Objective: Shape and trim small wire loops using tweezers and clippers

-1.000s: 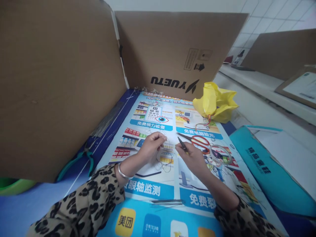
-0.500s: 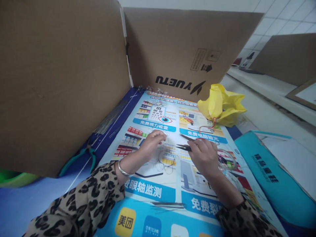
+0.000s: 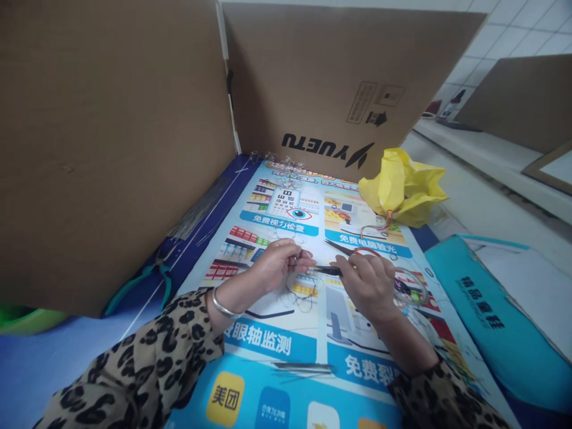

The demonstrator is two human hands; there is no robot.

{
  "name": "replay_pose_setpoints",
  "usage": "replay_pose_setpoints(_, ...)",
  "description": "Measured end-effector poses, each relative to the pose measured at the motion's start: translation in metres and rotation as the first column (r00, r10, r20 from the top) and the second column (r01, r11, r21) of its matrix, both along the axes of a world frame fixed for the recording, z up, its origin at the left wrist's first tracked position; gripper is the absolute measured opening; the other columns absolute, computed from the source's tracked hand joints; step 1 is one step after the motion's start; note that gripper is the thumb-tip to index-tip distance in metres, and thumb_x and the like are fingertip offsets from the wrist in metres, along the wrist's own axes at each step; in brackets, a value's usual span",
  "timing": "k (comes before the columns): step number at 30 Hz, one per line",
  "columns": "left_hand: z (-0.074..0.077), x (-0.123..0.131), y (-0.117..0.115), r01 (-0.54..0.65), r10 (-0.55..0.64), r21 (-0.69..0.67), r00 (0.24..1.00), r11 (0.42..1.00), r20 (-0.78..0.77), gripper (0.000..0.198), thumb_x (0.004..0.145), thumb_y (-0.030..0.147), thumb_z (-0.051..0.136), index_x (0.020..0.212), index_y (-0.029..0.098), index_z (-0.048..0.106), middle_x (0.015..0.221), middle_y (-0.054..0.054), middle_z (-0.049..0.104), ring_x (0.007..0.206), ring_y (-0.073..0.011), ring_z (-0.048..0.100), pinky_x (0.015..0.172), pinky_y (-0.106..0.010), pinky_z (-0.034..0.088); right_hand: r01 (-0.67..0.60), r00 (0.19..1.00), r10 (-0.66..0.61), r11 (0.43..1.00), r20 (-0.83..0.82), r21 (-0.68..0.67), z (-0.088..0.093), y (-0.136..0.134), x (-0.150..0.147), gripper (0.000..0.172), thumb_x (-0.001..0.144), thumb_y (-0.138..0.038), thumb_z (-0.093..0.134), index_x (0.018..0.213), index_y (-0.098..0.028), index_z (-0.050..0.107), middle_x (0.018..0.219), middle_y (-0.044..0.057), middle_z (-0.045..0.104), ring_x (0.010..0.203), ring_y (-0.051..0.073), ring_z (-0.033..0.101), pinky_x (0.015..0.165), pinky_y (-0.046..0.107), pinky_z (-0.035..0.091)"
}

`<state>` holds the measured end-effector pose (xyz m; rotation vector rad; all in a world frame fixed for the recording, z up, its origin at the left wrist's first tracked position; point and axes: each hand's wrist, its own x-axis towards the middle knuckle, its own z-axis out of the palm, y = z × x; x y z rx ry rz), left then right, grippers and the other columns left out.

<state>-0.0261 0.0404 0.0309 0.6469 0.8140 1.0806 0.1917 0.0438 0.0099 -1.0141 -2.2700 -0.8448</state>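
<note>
My left hand [image 3: 279, 266] is closed in a pinch over a printed poster [image 3: 286, 345], holding something small and thin that I cannot make out; fine dark wire [image 3: 300, 296] loops on the poster just below it. My right hand [image 3: 369, 280] grips dark tweezers [image 3: 325, 270] whose tips point left and meet my left fingertips. Red-handled scissors [image 3: 357, 250] lie on the poster just behind my right hand, partly hidden by it.
Cardboard panels [image 3: 107, 137] wall off the left and back. A yellow plastic bag [image 3: 404, 187] sits at the back right. Teal pliers [image 3: 147, 280] lie at the left, thin metal rods [image 3: 304, 367] near the front, and a teal bag [image 3: 496, 322] on the right.
My right hand turned the tweezers from upright to pointing left and brought their tips to my left fingers. My left hand stayed nearly in place.
</note>
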Motion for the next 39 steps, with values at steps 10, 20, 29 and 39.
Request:
replay_pose_setpoints(10, 0.001, 0.0, 0.001, 0.008, -0.011, -0.045, 0.998, 0.999, -0.054, 0.009, 0.07, 0.011, 0.052, 0.061, 0.013, 0.049, 0.07, -0.007, 0.066, 0.063, -0.0152, 0.066, 0.057, -0.023, 0.052, -0.015, 0.999, 0.013, 0.999, 0.044, 0.037, -0.001, 0.0, 0.002, 0.021, 0.08, -0.025, 0.056, 0.101, -0.027, 0.061, 0.084, 0.003, 0.063, 0.084, 0.018, 0.048, 0.083, 0.035, 0.027)
replay_pose_setpoints(20, 0.0, 0.002, -0.001, 0.042, -0.044, -0.041, 0.997, 0.998, -0.063, 0.014, 0.068, 0.011, 0.056, 0.058, 0.014, 0.046, 0.068, -0.008, 0.065, 0.055, -0.0123, 0.062, 0.051, -0.022, 0.049, -0.043, 0.998, 0.044, 0.999, 0.039, -0.008, -0.001, 0.0, 0.001, 0.02, 0.082, -0.025, 0.055, 0.1, -0.03, 0.061, 0.081, 0.002, 0.063, 0.081, 0.017, 0.049, 0.082, 0.035, 0.028)
replay_pose_setpoints(29, 0.0, 0.002, -0.001, 0.051, -0.054, -0.038, 0.996, 0.998, -0.078, 0.014, 0.069, 0.012, 0.056, 0.058, 0.014, 0.048, 0.067, -0.008, 0.065, 0.056, -0.0122, 0.062, 0.052, -0.022, 0.05, -0.012, 0.997, 0.015, 0.999, 0.072, -0.045, 0.002, 0.0, 0.0, 0.014, 0.083, -0.026, 0.053, 0.094, -0.028, 0.062, 0.073, 0.001, 0.059, 0.073, 0.016, 0.045, 0.077, 0.034, 0.027)
replay_pose_setpoints(39, 0.002, 0.002, -0.003, 0.044, -0.026, 0.116, 0.988, 0.992, -0.151, 0.016, 0.075, 0.019, 0.057, 0.064, 0.014, 0.046, 0.073, -0.006, 0.065, 0.059, -0.0103, 0.062, 0.055, -0.022, 0.049, 0.005, 0.996, 0.005, 0.995, 0.093, -0.102, 0.009, -0.001, -0.006, 0.015, 0.084, -0.024, 0.048, 0.089, -0.024, 0.063, 0.064, 0.002, 0.053, 0.069, 0.016, 0.042, 0.066, 0.034, 0.024)
